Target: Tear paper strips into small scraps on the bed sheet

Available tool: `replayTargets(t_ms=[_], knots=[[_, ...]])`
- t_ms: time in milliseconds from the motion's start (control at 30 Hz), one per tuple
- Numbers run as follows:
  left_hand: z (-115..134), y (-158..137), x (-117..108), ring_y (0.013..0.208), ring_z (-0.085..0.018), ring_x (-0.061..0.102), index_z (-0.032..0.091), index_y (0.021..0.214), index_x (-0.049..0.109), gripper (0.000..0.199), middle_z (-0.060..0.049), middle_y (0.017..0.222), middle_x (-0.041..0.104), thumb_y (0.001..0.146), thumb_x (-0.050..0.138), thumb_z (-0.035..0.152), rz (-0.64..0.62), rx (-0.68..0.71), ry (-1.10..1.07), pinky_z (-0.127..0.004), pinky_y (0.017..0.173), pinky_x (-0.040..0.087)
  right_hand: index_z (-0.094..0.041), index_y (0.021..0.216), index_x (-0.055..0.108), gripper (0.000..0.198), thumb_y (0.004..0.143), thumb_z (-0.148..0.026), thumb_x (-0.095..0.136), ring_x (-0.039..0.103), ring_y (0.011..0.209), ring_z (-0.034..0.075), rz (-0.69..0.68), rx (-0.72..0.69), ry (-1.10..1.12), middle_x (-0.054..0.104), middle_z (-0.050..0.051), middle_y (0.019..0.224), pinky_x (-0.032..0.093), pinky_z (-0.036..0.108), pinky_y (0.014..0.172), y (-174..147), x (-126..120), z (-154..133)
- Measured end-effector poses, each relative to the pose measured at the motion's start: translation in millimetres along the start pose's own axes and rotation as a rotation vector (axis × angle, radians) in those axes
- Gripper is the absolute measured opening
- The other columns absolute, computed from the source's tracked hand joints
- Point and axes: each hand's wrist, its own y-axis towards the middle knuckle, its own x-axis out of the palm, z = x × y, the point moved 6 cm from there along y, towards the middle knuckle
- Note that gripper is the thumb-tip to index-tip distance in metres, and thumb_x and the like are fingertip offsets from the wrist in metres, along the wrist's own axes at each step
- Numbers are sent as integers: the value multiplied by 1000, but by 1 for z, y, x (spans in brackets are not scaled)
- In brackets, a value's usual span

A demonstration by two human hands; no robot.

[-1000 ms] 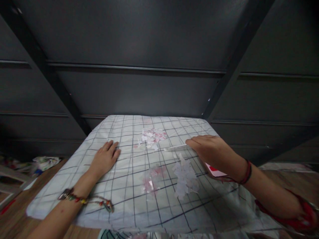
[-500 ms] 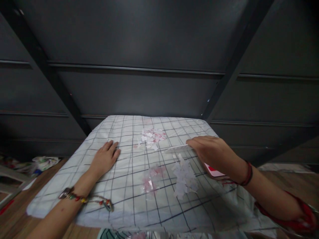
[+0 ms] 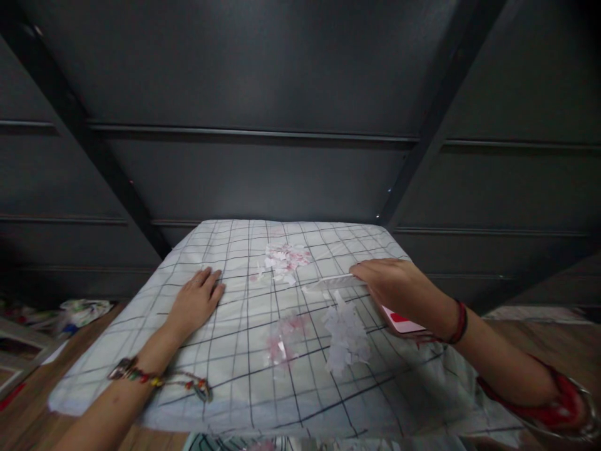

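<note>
My left hand (image 3: pixel 198 302) lies flat on the left side of the checked cloth (image 3: pixel 225 351), fingers stretched out and holding nothing. My right hand (image 3: pixel 392 282) pinches the end of a thin white tapered strip (image 3: pixel 331 282), feather-like in outline; its exact kind is unclear. The strip points left, close above the cloth. Just beyond its tip is a pile of white and pink scraps (image 3: pixel 285 260). Nearer to me are a heap of whitish translucent scraps (image 3: pixel 346 338) and some clear pink-tinted pieces (image 3: pixel 287 338). Partly hidden beneath my right hand is a flat pink and red object (image 3: pixel 401 321).
A dark panelled wall (image 3: pixel 263 181) with metal ribs rises at the table's far edge. A pale frame (image 3: pixel 23 347) and a crumpled bag-like item (image 3: pixel 84 311) are on the left, by the wooden floor (image 3: pixel 106 332). A beaded bracelet (image 3: pixel 145 378) hangs from my left wrist.
Both hands keep nearly the same places. The white strip has turned slightly, so more of its broad side shows. The whole view has shifted a little.
</note>
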Motion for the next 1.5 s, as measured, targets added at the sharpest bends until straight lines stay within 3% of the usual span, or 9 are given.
replayTargets(t_ms=[333,800,1200,1500], knots=[[1,0,-1,129,-33,54,5,128,60,56,-24,135,60,95,32,40,-29,1,24,-47,108,45,-19,73,55,29,74,7,43,54,53,12,1,-16,1,60,-2,61,36,27,55,2,1,0],[1,0,-2,126,-32,57,11,124,63,49,-21,133,62,94,36,39,16,12,-11,-49,104,48,-18,75,57,28,74,7,44,55,55,12,-6,-18,38,61,-2,63,37,26,57,7,2,-3],[3,0,-4,130,-33,53,5,128,60,55,-24,135,59,95,33,39,-38,3,-4,-49,108,44,-17,78,60,30,75,8,44,58,58,16,46,15,-146,64,2,65,37,29,57,6,8,5],[2,0,-5,128,-33,55,9,124,63,51,-22,133,61,93,36,39,-11,-3,-23,-50,106,46,-18,73,58,29,74,7,44,55,57,14,-10,28,-61,62,0,63,37,27,58,4,9,2]])
